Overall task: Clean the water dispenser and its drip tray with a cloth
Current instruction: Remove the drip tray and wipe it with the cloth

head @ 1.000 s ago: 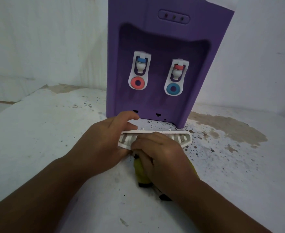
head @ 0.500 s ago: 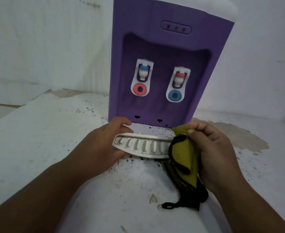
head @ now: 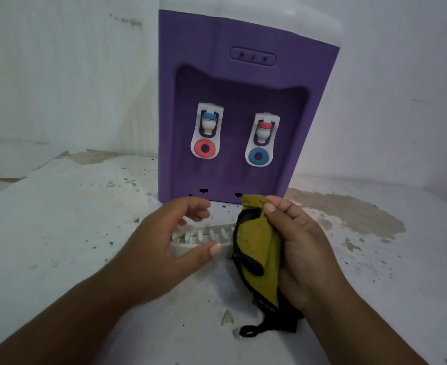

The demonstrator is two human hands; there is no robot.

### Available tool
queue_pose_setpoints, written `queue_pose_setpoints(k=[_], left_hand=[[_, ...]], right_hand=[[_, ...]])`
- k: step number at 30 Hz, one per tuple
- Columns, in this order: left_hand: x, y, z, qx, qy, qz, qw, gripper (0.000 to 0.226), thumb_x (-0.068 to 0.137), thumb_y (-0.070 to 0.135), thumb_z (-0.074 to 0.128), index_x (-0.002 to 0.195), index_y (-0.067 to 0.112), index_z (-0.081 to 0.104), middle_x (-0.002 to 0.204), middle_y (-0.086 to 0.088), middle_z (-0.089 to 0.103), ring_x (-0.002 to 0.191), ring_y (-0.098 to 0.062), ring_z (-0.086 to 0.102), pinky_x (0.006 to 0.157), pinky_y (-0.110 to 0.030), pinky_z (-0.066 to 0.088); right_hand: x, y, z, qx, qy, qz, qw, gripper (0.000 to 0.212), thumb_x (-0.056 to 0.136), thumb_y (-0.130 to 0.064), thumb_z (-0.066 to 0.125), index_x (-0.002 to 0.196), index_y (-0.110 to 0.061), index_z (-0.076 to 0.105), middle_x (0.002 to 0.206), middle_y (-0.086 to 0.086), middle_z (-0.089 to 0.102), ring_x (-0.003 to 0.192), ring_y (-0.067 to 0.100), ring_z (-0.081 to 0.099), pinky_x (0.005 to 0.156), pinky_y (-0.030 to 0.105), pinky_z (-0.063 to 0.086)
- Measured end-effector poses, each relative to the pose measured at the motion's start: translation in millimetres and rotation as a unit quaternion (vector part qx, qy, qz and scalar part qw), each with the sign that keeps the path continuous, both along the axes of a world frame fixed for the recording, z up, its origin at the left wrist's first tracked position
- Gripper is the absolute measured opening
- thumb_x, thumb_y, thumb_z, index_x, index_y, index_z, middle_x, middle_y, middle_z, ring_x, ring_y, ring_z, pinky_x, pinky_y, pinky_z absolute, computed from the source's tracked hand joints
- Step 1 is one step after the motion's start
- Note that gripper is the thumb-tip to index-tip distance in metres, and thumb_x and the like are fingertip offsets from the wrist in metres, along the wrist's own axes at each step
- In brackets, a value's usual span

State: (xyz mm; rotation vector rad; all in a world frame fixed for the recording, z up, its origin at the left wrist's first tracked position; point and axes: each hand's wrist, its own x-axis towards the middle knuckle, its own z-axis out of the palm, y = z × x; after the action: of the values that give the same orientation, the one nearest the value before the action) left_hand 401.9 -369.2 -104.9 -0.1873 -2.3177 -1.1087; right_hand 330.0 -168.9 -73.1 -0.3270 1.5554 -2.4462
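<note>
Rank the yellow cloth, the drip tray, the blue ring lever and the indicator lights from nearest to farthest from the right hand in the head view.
1. The yellow cloth: gripped in the right hand.
2. The drip tray: on the table, just left of the hand.
3. The blue ring lever: on the dispenser front, beyond and above.
4. The indicator lights: near the dispenser's top.

Purple plastic water dispenser [head: 243, 75] at 12 o'clock, left hand [head: 162, 246] cups the white slotted plastic drip tray [head: 204, 237], and right hand [head: 304, 248], at its 3 o'clock, clutches a mustard-yellow black-trimmed cloth [head: 256, 241].
</note>
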Motion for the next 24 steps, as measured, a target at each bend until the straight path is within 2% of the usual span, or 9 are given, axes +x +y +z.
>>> queue_pose_setpoints(k=[2, 4, 7, 9, 11, 14, 18, 21, 24], left_hand=[[0.1, 14.8, 1.5, 0.106, -0.014, -0.052, 0.993, 0.052, 0.074, 0.057, 0.074, 0.121, 0.040, 0.062, 0.110, 0.014, 0.069, 0.104, -0.009, 0.066, 0.084, -0.020, 0.054], [-2.2, 25.0, 1.9, 0.197, -0.024, -0.100, 0.975, 0.030, 0.081, 0.037, 0.081, 0.110, 0.035, 0.072, 0.099, 0.000, 0.073, 0.092, -0.018, 0.071, 0.079, -0.026, 0.058], [-1.7, 27.6, 5.2, 0.290, -0.025, -0.126, 0.948, 0.015, 0.081, 0.021, 0.072, 0.095, 0.023, 0.077, 0.088, -0.009, 0.075, 0.080, -0.020, 0.073, 0.070, -0.024, 0.057], [-0.8, 23.8, 7.0, 0.301, -0.022, -0.106, 0.948, 0.011, 0.083, 0.024, 0.070, 0.091, 0.020, 0.076, 0.086, -0.009, 0.075, 0.078, -0.018, 0.072, 0.070, -0.022, 0.056], [-0.7, 19.8, 7.3, 0.298, -0.027, -0.091, 0.950, 0.013, 0.084, 0.027, 0.076, 0.096, 0.025, 0.073, 0.093, -0.007, 0.075, 0.085, -0.019, 0.073, 0.075, -0.027, 0.058], [0.6, 22.2, 5.8, 0.303, -0.060, -0.125, 0.943, 0.041, 0.078, 0.021, 0.081, 0.114, 0.032, 0.067, 0.109, -0.004, 0.073, 0.096, -0.022, 0.072, 0.077, -0.031, 0.060], [2.4, 24.1, 8.9, 0.293, -0.034, -0.087, 0.952, 0.014, 0.087, 0.015, 0.074, 0.095, 0.027, 0.074, 0.089, -0.007, 0.076, 0.078, -0.020, 0.074, 0.061, -0.027, 0.059], [0.1, 16.4, 9.8, 0.379, -0.007, -0.036, 0.925, 0.016, 0.090, 0.008, 0.068, 0.089, 0.022, 0.076, 0.085, -0.009, 0.077, 0.072, -0.019, 0.073, 0.059, -0.024, 0.057], [-1.7, 14.4, 10.6, 0.433, -0.001, -0.021, 0.901, 0.018, 0.091, 0.009, 0.066, 0.088, 0.022, 0.077, 0.088, -0.011, 0.077, 0.077, -0.022, 0.075, 0.063, -0.027, 0.058]], right_hand=[[5.4, -4.5, -0.6, -0.008, 0.034, 0.023, 0.999, 0.019, 0.084, -0.017, 0.067, 0.102, -0.011, 0.069, 0.099, 0.018, 0.074, 0.082, 0.027, 0.072, 0.066, 0.035, 0.059], [10.0, -6.8, -0.2, 0.015, 0.081, 0.020, 0.996, 0.020, 0.083, -0.022, 0.069, 0.101, -0.015, 0.071, 0.102, 0.015, 0.075, 0.088, 0.027, 0.073, 0.071, 0.034, 0.059], [12.9, -7.5, -0.4, 0.068, 0.130, 0.006, 0.989, 0.018, 0.083, -0.027, 0.070, 0.099, -0.021, 0.075, 0.102, 0.008, 0.076, 0.095, 0.025, 0.073, 0.076, 0.032, 0.059], [13.2, -7.0, -2.0, 0.115, 0.144, 0.005, 0.983, 0.015, 0.087, -0.024, 0.069, 0.100, -0.025, 0.076, 0.101, 0.004, 0.077, 0.095, 0.022, 0.073, 0.079, 0.034, 0.059], [13.8, -6.8, -3.4, 0.142, 0.151, 0.007, 0.978, 0.015, 0.089, -0.021, 0.068, 0.100, -0.026, 0.077, 0.101, 0.003, 0.077, 0.096, 0.022, 0.073, 0.083, 0.040, 0.060], [17.8, -8.3, -2.0, 0.135, 0.176, 0.024, 0.975, 0.017, 0.084, -0.025, 0.070, 0.099, -0.026, 0.078, 0.100, 0.002, 0.077, 0.095, 0.020, 0.073, 0.081, 0.035, 0.060], [22.2, -10.9, -0.8, 0.173, 0.199, -0.008, 0.964, 0.023, 0.079, -0.039, 0.073, 0.101, -0.036, 0.076, 0.100, -0.008, 0.075, 0.092, 0.008, 0.071, 0.073, 0.020, 0.057], [19.8, -5.3, -2.7, 0.268, 0.242, -0.048, 0.931, 0.039, 0.068, -0.062, 0.076, 0.095, -0.035, 0.072, 0.092, -0.009, 0.071, 0.085, 0.007, 0.068, 0.069, 0.019, 0.054], [20.4, -1.8, -6.2, 0.365, 0.342, -0.023, 0.865, 0.036, 0.064, -0.055, 0.084, 0.085, -0.030, 0.067, 0.088, -0.011, 0.065, 0.086, 0.005, 0.063, 0.070, 0.014, 0.050]])
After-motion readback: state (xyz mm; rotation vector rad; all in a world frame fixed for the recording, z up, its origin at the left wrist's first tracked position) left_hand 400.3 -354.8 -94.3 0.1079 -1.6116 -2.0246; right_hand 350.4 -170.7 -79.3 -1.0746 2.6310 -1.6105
